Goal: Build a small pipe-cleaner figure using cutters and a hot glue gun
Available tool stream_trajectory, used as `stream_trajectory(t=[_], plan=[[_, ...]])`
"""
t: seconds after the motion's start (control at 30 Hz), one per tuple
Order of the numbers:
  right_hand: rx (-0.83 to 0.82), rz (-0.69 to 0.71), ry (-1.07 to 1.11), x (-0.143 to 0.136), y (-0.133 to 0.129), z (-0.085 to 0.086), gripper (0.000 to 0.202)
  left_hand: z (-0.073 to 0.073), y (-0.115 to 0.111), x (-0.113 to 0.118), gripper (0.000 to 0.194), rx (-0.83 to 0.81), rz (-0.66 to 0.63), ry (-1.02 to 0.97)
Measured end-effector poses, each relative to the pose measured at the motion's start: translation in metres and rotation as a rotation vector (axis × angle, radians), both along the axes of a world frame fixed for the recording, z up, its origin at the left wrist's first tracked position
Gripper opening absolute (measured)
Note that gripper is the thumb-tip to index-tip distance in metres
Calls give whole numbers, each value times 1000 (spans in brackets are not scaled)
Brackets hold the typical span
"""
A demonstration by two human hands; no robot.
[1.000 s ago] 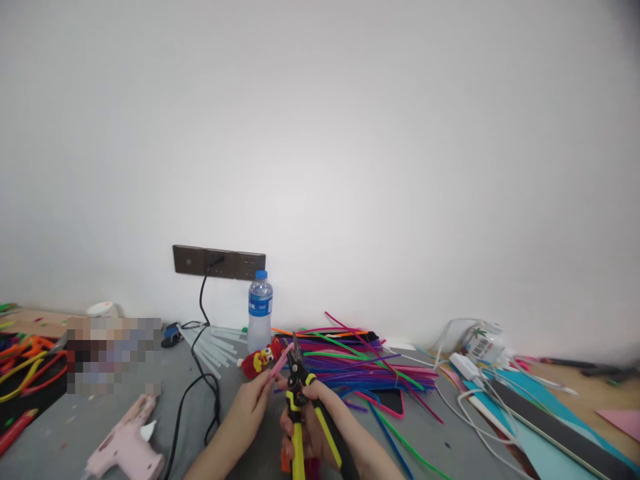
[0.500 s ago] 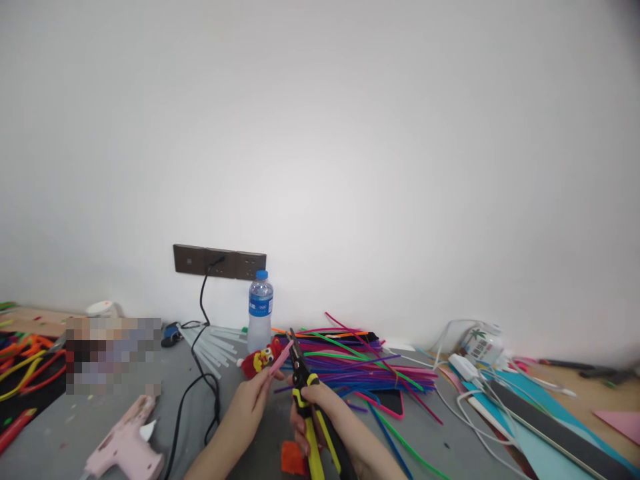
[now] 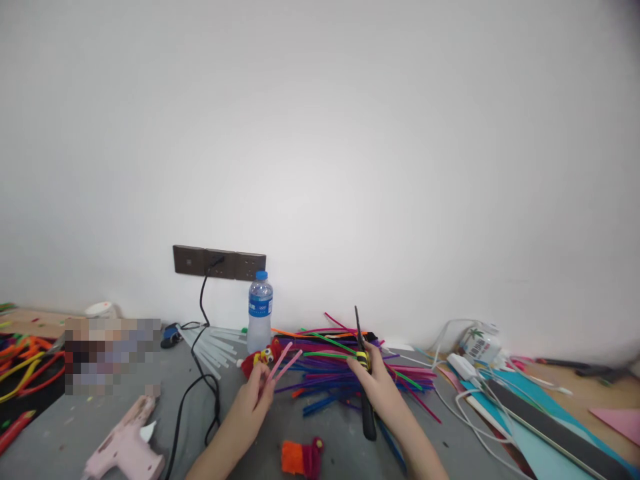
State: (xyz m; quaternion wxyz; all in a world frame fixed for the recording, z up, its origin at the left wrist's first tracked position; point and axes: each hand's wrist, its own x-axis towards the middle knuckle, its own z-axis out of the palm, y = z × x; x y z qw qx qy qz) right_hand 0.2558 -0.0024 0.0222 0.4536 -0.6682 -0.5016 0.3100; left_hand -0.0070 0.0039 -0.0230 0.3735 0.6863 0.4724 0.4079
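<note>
Left hand (image 3: 253, 400) pinching slim, fuzzy pink stems (image 3: 283, 357) splayed in a narrow V, a person works at a grey table (image 3: 240, 463), the right hand (image 3: 383, 383) wrapped around pliers (image 3: 369, 417) over heaped, bristly pipe cleaners (image 3: 320, 380). The step appears to be readying the stems; the next move likely calls for a steady left pinch. Edge-on, the smooth-handled tool's jaws are hard to read. Nearer lies a plush-looking orange-and-maroon piece (image 3: 293, 458).
</note>
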Motion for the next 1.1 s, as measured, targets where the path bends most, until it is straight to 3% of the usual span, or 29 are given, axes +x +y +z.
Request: stream_trajectory(t=[0.13, 0.2, 0.33, 0.43, 0.53, 0.63, 0.77, 0.9, 1.1], plan=[[-242, -169, -575, 17, 6, -13, 76, -1, 2, 0, 27, 45, -6, 50], [-325, -209, -768, 15, 7, -17, 74, 0, 4, 0, 29, 79, 22, 69], [-297, -257, -875, 7, 10, -26, 63, 0, 7, -4, 35, 150, 57, 68], [-154, -317, -902, 5, 13, -29, 55, 4, 7, -7, 37, 247, 81, 65], [117, -251, -689, -3, 14, -22, 41, 11, 4, -8, 36, 288, 109, 32], [364, 91, -203, -29, 6, -8, 31, 16, -1, -8, 34, 249, 108, 4], [263, 540, 153, -78, -12, -4, 35, 15, -7, -5, 29, 261, -15, 53], [311, 541, 186, -101, -19, -12, 35, 15, -10, 0, 28, 208, -192, 49], [266, 391, 444, -82, -4, -11, 51, 21, -12, 5, 32, 139, -173, 45]])
